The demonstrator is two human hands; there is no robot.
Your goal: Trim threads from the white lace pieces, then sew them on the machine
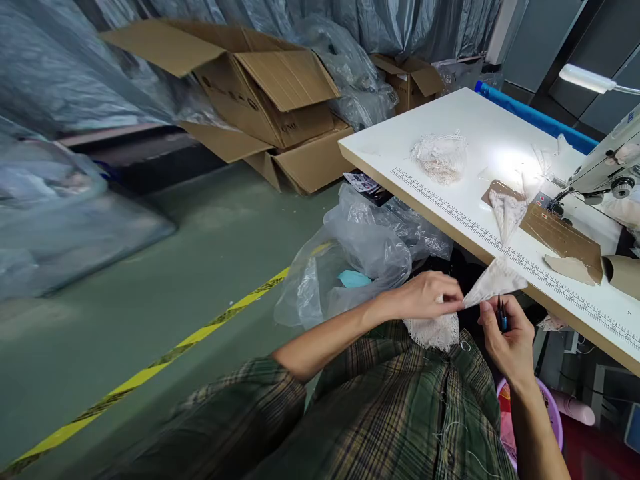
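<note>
our left arm comes in bent at the elbow, forearm level across the lap. our left hand (425, 297) lies palm down, with its fingertips pinched on the near corner of a lace piece (493, 281). our right hand (507, 337) is raised just beside it, palm turned toward us. its fingers are curled tight around a small dark tool (501, 317) with a blue grip, held upright close to the same corner. the lace piece is held up between the two hands, just under the near edge of the table (465, 107).

the lace piece is a pale, thin triangle with a fine open pattern. below our left hand a soft lace bundle (433, 331) with a scalloped edge rests on our plaid shirt (390, 413), which has loose threads on it.

around us, big open cardboard boxes (265, 87) stand on the green floor against grey plastic sheeting. the table is white and smooth, with a printed ruler strip (450, 203) along its edge. a sewing machine (607, 163) stands at the table's right end under a lamp (587, 79). a crumpled clear plastic bag (360, 257) sits on the floor close behind our left hand. a yellow tape line (200, 330) runs across the floor. on the table lie brown cardboard pieces (560, 233), a lace heap (441, 157) and a second lace triangle (506, 210). a purple basket (553, 413) shows below our right wrist.
</note>
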